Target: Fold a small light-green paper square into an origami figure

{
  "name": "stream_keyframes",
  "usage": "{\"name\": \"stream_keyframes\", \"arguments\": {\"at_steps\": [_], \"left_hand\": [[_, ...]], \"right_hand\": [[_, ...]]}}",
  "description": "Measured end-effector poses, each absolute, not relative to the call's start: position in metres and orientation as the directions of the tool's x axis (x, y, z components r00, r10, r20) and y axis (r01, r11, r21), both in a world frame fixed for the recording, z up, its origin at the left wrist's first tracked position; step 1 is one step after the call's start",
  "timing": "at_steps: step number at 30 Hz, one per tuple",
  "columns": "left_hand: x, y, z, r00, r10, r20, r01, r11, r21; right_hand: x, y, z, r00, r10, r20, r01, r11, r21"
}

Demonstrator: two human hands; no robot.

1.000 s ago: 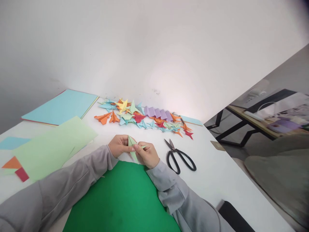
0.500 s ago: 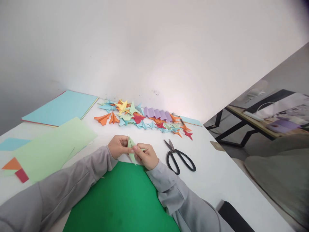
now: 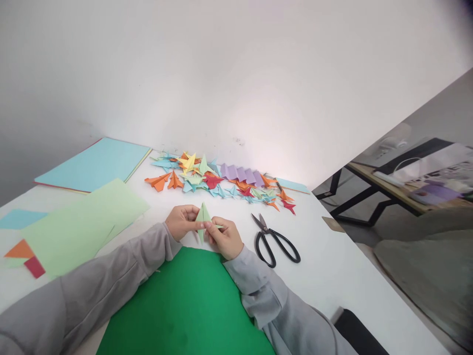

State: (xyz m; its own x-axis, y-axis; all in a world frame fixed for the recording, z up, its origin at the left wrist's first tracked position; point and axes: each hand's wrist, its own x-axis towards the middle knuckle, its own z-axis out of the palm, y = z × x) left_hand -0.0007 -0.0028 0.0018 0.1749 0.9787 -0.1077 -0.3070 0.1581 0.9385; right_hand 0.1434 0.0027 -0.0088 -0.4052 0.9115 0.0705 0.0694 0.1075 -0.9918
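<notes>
Between my two hands is a small folded piece of light green paper [image 3: 203,215], pointed at its top and bottom, with a center crease showing. My left hand [image 3: 184,221] pinches its left side with thumb and fingers. My right hand [image 3: 225,237] grips the right side, where another green tip sticks out past the fingers. Both thumbs almost meet at the middle of the paper. The hands are just above the far edge of a green sheet [image 3: 185,305]. Black-handled scissors [image 3: 275,239] lie partly open to the right of my right hand.
Many folded paper pieces [image 3: 212,181] in mixed colors lie along the wall, with a purple pleated strip [image 3: 241,174] among them. Blue sheets [image 3: 96,165] and a large light green sheet [image 3: 81,227] are on the left. A black object [image 3: 358,333] sits at the lower right.
The folded green paper has turned between my fingers: its upper point now stands upright and its creased face shows wider. Both hands stay in nearly the same place.
</notes>
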Motion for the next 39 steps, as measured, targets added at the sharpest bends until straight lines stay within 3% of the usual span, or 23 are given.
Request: {"name": "stream_keyframes", "arguments": {"at_steps": [8, 22, 28, 33, 39], "left_hand": [[0.001, 0.000, -0.003, 0.061, 0.994, -0.093, -0.297, 0.107, 0.949], [0.002, -0.001, -0.003, 0.000, 0.998, -0.062, -0.196, 0.060, 0.979], [0.000, 0.002, -0.009, -0.006, 0.999, -0.050, -0.207, 0.048, 0.977], [-0.002, 0.007, -0.019, -0.139, 0.990, 0.017, -0.264, -0.053, 0.963], [0.001, 0.000, -0.007, 0.008, 1.000, 0.020, -0.147, -0.019, 0.989]], "right_hand": [[0.141, 0.010, -0.017, -0.260, 0.964, 0.058, -0.118, 0.028, -0.993], [0.145, 0.005, -0.011, -0.335, 0.931, 0.144, -0.003, 0.151, -0.988], [0.145, 0.007, -0.013, -0.334, 0.937, 0.106, -0.081, 0.083, -0.993], [0.145, 0.010, -0.016, -0.314, 0.948, 0.060, -0.202, -0.005, -0.979], [0.143, 0.014, -0.024, -0.283, 0.957, 0.065, -0.152, 0.023, -0.988]]}}
